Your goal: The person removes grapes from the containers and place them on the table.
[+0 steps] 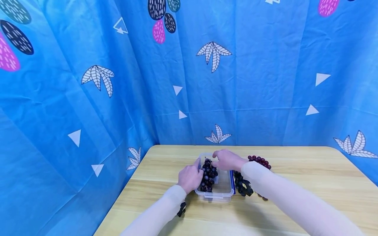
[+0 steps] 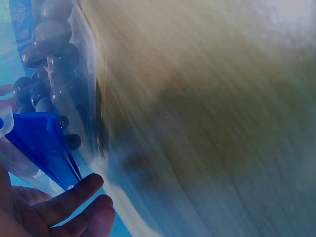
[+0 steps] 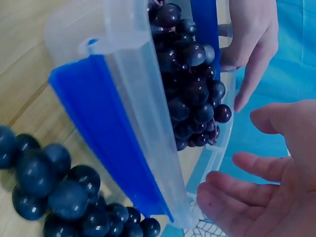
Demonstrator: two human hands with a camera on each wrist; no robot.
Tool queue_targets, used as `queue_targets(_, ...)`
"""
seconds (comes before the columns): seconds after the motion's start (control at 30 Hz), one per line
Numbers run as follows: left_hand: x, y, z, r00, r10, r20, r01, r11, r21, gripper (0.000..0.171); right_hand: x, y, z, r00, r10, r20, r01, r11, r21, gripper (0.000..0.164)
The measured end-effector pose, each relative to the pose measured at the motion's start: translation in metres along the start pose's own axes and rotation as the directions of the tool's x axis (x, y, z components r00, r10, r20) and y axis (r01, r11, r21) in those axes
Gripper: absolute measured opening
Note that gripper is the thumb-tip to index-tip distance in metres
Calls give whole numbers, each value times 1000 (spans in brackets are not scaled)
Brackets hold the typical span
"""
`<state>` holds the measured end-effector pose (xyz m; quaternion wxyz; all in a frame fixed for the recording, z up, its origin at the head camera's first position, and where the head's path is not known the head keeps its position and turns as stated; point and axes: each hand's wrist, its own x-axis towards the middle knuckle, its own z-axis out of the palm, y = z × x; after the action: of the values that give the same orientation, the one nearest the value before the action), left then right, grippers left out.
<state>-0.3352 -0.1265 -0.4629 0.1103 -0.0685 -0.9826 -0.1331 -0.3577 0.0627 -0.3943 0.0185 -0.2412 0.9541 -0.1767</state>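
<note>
A clear plastic container [image 1: 224,186] with blue side latches stands on the table, a bunch of dark grapes [image 1: 208,177] lying along its left side. My left hand [image 1: 190,177] holds the container's left wall, thumb over the rim and fingers outside, close to the blue latch [image 2: 42,143] in the left wrist view. Over the far right part of the container is my right hand [image 1: 228,159], its fingers loosely bent with nothing between them. The right wrist view shows this hand [image 3: 266,177] beside the rim, apart from the grapes inside.
Right of the container, another dark grape bunch [image 3: 69,192] lies on the wooden table [image 1: 301,170], partly behind my right wrist's black strap [image 1: 245,187]. Farther right are red grapes [image 1: 260,160], partly covered by my sleeve. A blue patterned curtain [image 1: 251,82] hangs behind the table.
</note>
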Motion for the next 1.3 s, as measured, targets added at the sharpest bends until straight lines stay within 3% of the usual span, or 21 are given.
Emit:
queue_targets(0.23, -1, 0, 0, 1000, 3, -4, -3, 1000, 3, 56, 7, -8, 8, 995, 50, 83, -53, 998, 31, 50)
queue_targets(0.53, -1, -1, 2, 1000, 6, -8, -6, 1000, 6, 56, 20, -11, 17, 993, 53, 108, -55, 998, 16, 57)
queue_targets(1.07, 0, 0, 0, 1000, 5, 14, -5, 1000, 24, 56, 37, -14, 29, 984, 90, 154, -94, 995, 16, 57)
queue_targets(1.3, 0, 0, 0, 1000, -4, 22, 3, 1000, 23, 56, 40, -18, 30, 966, 146, 212, -165, 984, 74, 54)
